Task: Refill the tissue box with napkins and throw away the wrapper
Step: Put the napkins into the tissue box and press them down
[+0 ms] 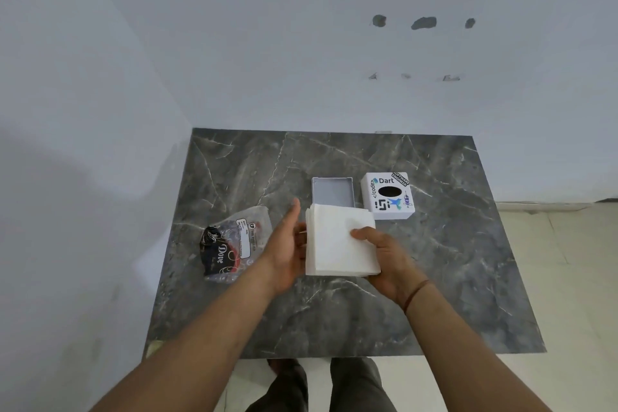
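I hold a thick stack of white napkins (339, 239) above the table's middle. My right hand (384, 259) grips its right edge, thumb on top. My left hand (287, 244) presses flat against the stack's left edge, fingers straight. Just behind the stack stands the open grey tissue box base (332, 190), with nothing showing inside; its near wall is hidden by the napkins. The white box lid (389, 196), covered in stickers and with a black oval hole, sits to the right of the base. The clear plastic wrapper (234, 242) with black "Dove" print lies crumpled at the left.
The dark marble table (334, 318) stands against a pale wall at the back and left. Its right and front edges drop to a tiled floor (568, 261). My legs show below the front edge.
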